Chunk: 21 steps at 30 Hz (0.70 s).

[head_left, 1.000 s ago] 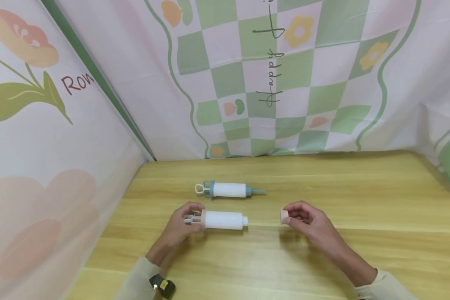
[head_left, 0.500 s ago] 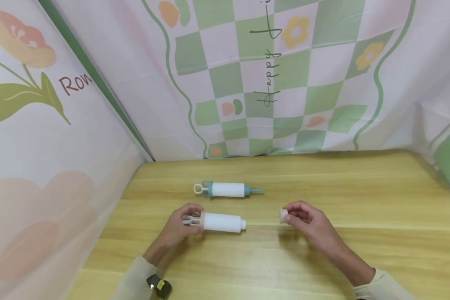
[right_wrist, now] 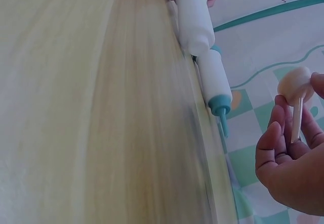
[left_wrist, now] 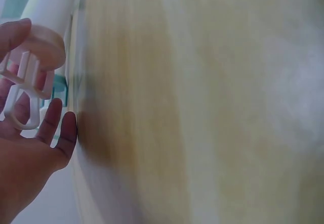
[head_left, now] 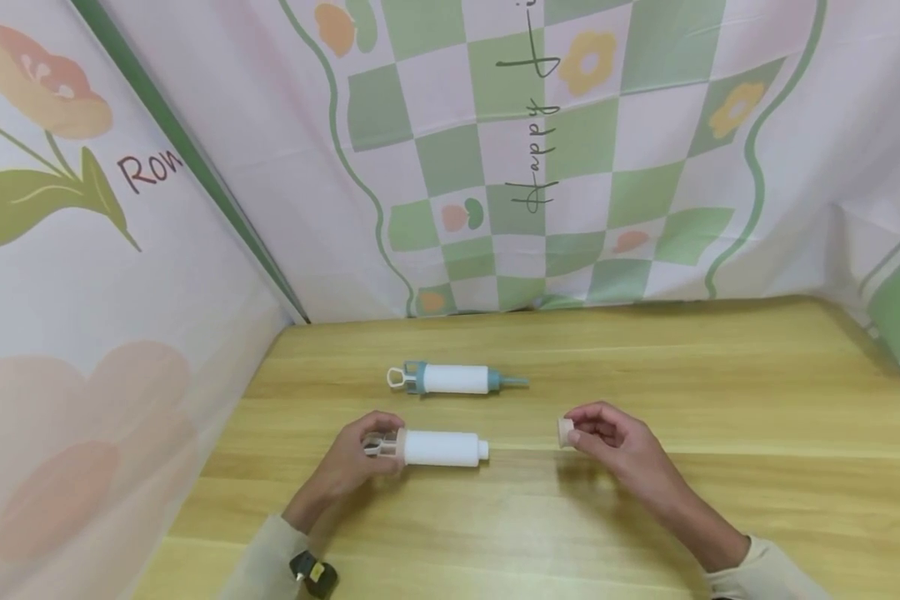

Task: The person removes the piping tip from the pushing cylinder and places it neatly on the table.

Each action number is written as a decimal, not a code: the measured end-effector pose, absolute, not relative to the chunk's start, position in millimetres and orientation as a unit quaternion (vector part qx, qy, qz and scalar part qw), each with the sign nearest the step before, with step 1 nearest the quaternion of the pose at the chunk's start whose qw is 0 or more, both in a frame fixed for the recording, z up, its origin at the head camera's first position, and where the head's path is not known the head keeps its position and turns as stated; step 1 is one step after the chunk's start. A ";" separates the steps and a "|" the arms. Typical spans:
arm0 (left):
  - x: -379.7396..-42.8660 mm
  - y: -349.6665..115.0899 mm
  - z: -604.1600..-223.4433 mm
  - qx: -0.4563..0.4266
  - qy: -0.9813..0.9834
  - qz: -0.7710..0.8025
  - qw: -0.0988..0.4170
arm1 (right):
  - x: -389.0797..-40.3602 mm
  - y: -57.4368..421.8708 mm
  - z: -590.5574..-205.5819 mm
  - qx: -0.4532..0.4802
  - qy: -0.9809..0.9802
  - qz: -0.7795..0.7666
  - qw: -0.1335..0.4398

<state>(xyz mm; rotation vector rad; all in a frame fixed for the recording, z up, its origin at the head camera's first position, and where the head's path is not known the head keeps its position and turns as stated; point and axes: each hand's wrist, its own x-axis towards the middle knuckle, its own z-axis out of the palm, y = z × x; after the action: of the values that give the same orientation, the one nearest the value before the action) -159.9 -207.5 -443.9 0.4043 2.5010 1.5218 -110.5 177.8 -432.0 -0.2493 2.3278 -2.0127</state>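
Note:
My left hand (head_left: 348, 457) grips a large white plastic syringe (head_left: 442, 448) by its beige collar at the handle end. In the left wrist view, the syringe's pale pull-handle (left_wrist: 25, 107) lies above the palm, with the lower fingers spread away from it. The syringe's bare white neck points right. Across a gap, my right hand (head_left: 622, 442) pinches a beige nozzle cap (head_left: 565, 432) between thumb and fingers, wide opening toward the syringe. In the right wrist view, the cap's thin spout (right_wrist: 297, 120) runs back over the palm.
A second white syringe (head_left: 456, 379), with teal collar and nozzle, lies on the wooden table (head_left: 720, 383) just beyond the held one. Patterned cloth (head_left: 517, 167) hangs behind the table and along its left side.
My left hand has shifted slightly toward me with the syringe, which tilted briefly and now lies nearly level. The right hand and nozzle cap have hardly moved.

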 end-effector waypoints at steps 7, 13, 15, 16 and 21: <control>-153.6 -206.1 -434.0 0.155 0.841 0.511 0.089 | -110.6 178.9 -432.4 -0.073 0.766 -0.639 0.020; -164.0 -215.8 -458.3 0.150 0.842 0.510 0.094 | -110.8 178.6 -434.9 -0.076 0.766 -0.638 0.012; -165.3 -218.4 -461.9 0.156 0.837 0.515 0.096 | -110.7 178.7 -435.3 -0.077 0.766 -0.638 0.011; -164.5 -218.0 -460.5 0.156 0.837 0.516 0.097 | -110.8 178.7 -435.6 -0.078 0.766 -0.638 0.010; -161.8 -215.9 -456.1 0.159 0.832 0.522 0.103 | -110.3 178.7 -436.0 -0.085 0.763 -0.641 0.012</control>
<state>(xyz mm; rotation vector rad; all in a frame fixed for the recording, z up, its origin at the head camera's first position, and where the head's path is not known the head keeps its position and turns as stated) -161.8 -215.9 -456.1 0.4688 2.4557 1.5396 -110.3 178.7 -436.0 -0.2636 2.3790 -1.9982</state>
